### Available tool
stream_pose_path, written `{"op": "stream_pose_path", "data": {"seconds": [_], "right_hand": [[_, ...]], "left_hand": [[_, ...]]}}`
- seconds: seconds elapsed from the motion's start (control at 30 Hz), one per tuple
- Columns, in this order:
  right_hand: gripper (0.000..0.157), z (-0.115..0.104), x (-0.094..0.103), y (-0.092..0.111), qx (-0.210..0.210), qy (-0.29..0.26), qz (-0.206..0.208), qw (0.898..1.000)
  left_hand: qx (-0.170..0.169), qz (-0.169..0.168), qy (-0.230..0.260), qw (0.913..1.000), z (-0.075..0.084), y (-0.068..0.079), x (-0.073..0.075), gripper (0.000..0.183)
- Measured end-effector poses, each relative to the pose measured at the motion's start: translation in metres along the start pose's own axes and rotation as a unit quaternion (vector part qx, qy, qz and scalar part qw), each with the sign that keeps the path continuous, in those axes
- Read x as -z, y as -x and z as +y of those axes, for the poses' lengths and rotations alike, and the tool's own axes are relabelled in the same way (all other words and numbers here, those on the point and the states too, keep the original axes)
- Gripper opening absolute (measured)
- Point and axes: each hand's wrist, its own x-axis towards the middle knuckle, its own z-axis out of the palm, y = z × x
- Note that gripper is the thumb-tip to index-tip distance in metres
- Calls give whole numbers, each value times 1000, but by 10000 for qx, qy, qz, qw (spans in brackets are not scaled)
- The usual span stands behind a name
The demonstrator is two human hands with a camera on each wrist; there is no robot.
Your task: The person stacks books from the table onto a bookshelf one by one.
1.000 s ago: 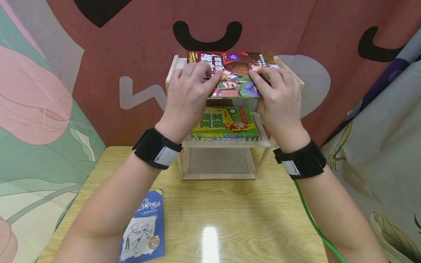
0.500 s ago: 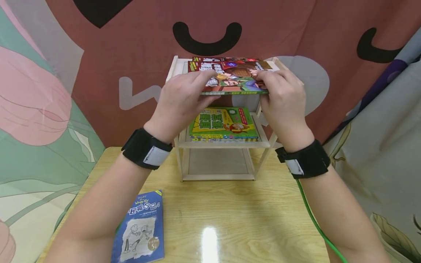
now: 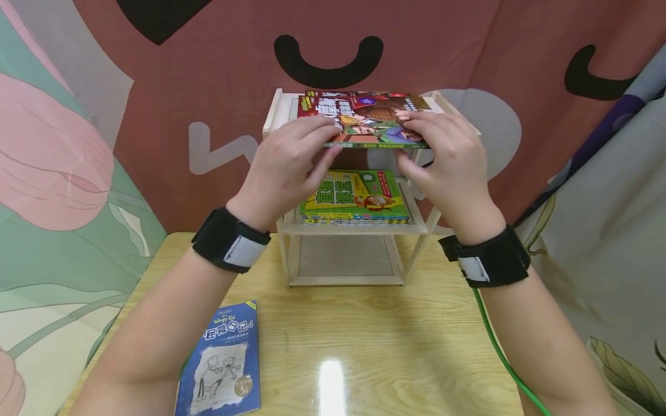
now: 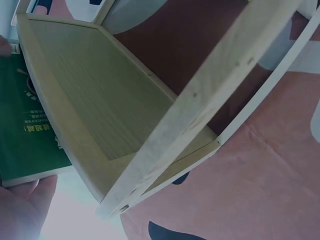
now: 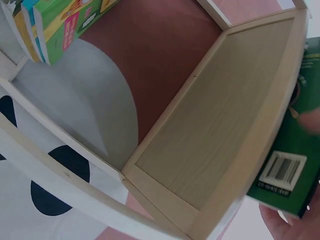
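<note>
A comic-style book with a red and brown cover lies over the top level of a small wooden shelf, its near edge jutting out in front. My left hand pinches its near left corner, fingers above and thumb at the lower edge. At the right corner, my right hand has its fingers on the cover and its thumb below. Both wrist views look up from underneath, where the green back cover shows, with a barcode in the right wrist view. A similar red book peeks out behind it.
On the middle level sits a stack of yellow-green books. The bottom shelf panel is below. A blue book lies on the wooden table at left, partly behind my left forearm. A green cable trails from the right wrist.
The top book's near edge has risen slightly, and a second red book has come into view behind it. Both hands have gone from lying over the cover to gripping its near corners.
</note>
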Motion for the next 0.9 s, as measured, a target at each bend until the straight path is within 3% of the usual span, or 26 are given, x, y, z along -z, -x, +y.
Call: {"op": "stream_pose_path", "data": {"seconds": [0.3, 0.6, 0.9], "right_hand": [[36, 4, 4, 6, 557, -398, -194, 9975], [36, 7, 0, 2, 38, -498, -435, 9978], [38, 13, -6, -5, -191, -302, -778, 9963]], "left_hand": [[174, 30, -133, 9998, -3, 4, -1, 32], [676, -275, -546, 9958, -1, 0, -7, 35], [1482, -801, -694, 9833, 0, -10, -7, 36]]}}
